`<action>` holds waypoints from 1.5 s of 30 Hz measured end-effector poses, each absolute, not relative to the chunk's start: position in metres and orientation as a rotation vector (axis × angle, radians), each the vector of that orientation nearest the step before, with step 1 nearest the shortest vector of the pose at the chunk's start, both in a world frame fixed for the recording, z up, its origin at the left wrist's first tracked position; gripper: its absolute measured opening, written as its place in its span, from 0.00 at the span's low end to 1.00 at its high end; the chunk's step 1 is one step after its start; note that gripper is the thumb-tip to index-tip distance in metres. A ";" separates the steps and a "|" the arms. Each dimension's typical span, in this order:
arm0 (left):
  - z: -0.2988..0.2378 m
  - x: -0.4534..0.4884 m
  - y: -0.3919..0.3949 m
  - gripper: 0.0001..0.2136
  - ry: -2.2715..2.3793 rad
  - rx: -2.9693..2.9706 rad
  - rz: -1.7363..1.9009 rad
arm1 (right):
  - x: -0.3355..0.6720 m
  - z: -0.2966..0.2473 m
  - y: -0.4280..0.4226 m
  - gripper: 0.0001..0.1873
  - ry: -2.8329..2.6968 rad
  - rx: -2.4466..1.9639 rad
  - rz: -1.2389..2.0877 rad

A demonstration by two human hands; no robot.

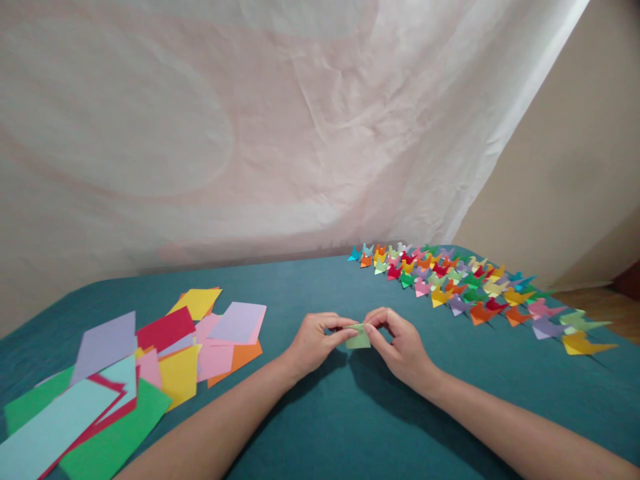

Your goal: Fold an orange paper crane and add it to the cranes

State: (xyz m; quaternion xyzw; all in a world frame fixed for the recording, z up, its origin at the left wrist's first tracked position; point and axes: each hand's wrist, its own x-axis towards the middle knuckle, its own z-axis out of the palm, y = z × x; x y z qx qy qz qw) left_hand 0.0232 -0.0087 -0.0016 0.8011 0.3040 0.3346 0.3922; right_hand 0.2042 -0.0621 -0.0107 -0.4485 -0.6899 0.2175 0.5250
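Note:
A small light-green piece of folded paper (359, 339) is held up just above the table, between both hands. My left hand (320, 339) pinches its left upper edge between thumb and fingers. On the other side, my right hand (397, 341) grips the upper right corner with thumb and curled fingers. The paper's lower part hangs free below the fingertips. Exactly how its layers are folded is too small to tell.
Loose coloured paper sheets (180, 373) overlap at the left. Many small folded paper birds (440, 298) stand in rows along the right side of the dark green table (300, 427). Behind hangs a pale pink and white cloth (270, 133); a beige wall (565, 160) is at right.

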 end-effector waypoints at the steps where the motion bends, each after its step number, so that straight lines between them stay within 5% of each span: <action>1: -0.001 0.023 -0.009 0.10 0.776 2.031 0.846 | 0.205 -0.011 -0.062 0.04 -1.651 -1.079 0.518; 36: -0.001 0.029 -0.012 0.12 0.940 1.803 0.840 | 0.203 -0.013 -0.060 0.16 -1.804 -1.239 0.656; 45: -0.002 0.028 -0.009 0.13 0.961 1.790 0.785 | 0.207 -0.011 -0.057 0.16 -1.716 -1.204 0.933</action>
